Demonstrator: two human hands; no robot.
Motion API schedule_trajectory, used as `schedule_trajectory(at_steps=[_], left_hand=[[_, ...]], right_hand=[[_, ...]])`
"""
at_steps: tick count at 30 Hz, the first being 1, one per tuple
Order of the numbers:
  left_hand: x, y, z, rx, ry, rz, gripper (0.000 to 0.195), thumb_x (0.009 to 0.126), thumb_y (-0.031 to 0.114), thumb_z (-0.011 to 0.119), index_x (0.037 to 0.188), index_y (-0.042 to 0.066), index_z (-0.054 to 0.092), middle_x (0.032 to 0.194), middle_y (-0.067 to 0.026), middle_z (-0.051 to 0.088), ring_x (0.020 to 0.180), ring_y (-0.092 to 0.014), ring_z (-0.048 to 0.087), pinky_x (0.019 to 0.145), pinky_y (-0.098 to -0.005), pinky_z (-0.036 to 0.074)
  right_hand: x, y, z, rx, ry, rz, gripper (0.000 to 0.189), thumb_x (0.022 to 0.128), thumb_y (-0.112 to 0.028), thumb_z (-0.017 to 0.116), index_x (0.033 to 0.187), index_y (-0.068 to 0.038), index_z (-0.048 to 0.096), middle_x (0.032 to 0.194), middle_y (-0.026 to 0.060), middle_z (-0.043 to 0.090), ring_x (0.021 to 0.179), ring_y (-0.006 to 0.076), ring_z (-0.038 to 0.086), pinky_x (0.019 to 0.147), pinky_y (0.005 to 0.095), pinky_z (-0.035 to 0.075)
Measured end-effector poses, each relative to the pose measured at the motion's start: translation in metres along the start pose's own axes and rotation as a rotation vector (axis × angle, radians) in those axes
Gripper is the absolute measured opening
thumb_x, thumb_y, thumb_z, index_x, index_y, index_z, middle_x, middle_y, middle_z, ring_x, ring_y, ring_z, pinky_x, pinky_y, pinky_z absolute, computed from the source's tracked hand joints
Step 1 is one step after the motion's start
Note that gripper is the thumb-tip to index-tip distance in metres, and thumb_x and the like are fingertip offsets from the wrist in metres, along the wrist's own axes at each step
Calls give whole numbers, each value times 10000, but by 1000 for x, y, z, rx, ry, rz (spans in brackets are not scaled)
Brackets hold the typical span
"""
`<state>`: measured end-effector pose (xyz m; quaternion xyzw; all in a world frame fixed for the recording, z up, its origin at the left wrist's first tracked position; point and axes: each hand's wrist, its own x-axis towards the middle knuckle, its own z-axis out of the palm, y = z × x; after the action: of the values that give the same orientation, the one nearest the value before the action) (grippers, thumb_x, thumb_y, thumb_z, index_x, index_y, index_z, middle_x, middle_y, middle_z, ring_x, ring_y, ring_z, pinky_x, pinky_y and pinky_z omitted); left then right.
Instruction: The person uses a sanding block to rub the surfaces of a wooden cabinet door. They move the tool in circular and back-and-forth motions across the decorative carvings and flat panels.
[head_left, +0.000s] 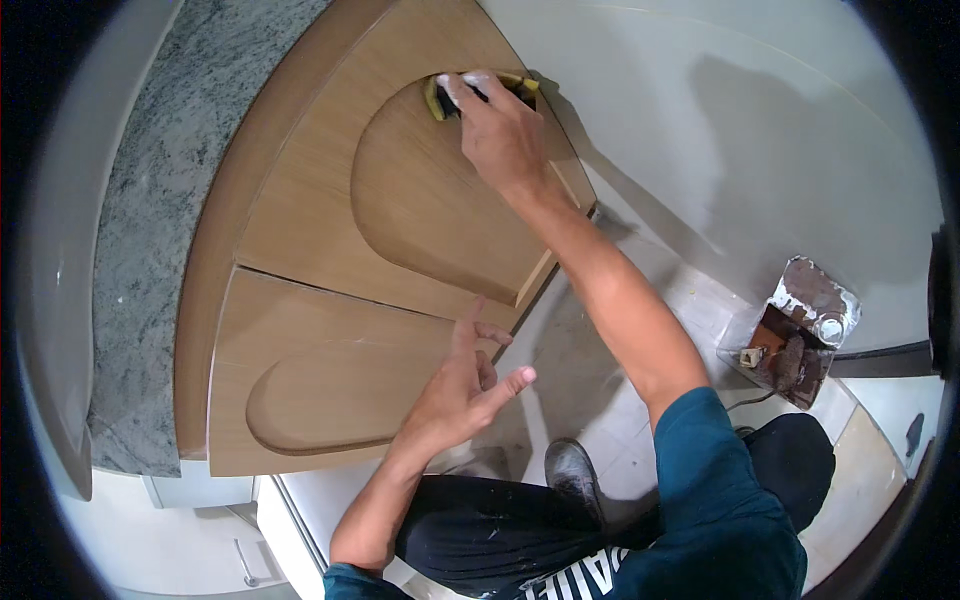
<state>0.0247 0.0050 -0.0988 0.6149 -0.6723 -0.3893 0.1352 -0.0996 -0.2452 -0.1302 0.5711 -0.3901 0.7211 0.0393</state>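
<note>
My right hand (506, 127) grips a black and yellow sanding pad or sponge (437, 101), pressed at the upper rim of the arched recess in a wooden cabinet door (300, 217). White residue covers some of its fingertips. My left hand (476, 375), fingers apart and holding nothing, hovers in front of the neighbouring wooden door (322, 375), close to its edge. A dark line separates the two doors. What the pad's underside touches is hidden.
A grey speckled stone countertop (142, 247) curves along the left. On the tiled floor at right lies a paint tray (795, 360) with a roller, beside a paint-smeared container lid (817, 300). A pale wall (750, 150) borders the doors. My shoe (571, 472) rests on the floor.
</note>
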Motion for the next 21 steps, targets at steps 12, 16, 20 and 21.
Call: schedule_trajectory(at_steps=[12, 16, 20, 21], left_hand=[[-1, -4, -1, -74, 4, -14, 1082, 971, 368, 794, 1646, -81, 78, 1355, -164, 542, 722, -107, 551, 613, -261, 481], [-4, -2, -6, -34, 39, -25, 1085, 970, 372, 796, 1650, -73, 79, 1353, -168, 540, 732, -107, 557, 620, -266, 487], [-3, 3, -2, -7, 24, -22, 1079, 972, 372, 793, 1654, -67, 81, 1349, -180, 542, 745, -103, 564, 622, -269, 490], [-2, 3, -2, 6, 13, -19, 1077, 973, 372, 792, 1654, -66, 82, 1348, -183, 544, 748, -102, 566, 622, -270, 491]], right_hand=[[-7, -6, -2, -34, -55, 127, 355, 939, -31, 612, 1266, -117, 720, 1156, 87, 695, 953, 338, 735, 771, 456, 612], [-33, 15, -5, -80, -65, 308, 359, 950, -36, 610, 1291, -94, 708, 1168, 114, 685, 969, 371, 723, 791, 473, 603], [-23, 1, 5, 26, 5, 262, 388, 949, 5, 602, 1319, -58, 698, 1157, 164, 676, 972, 394, 699, 796, 464, 576], [-16, -7, 9, 40, 13, 230, 384, 948, 7, 603, 1314, -54, 700, 1155, 167, 678, 974, 394, 699, 798, 465, 576]])
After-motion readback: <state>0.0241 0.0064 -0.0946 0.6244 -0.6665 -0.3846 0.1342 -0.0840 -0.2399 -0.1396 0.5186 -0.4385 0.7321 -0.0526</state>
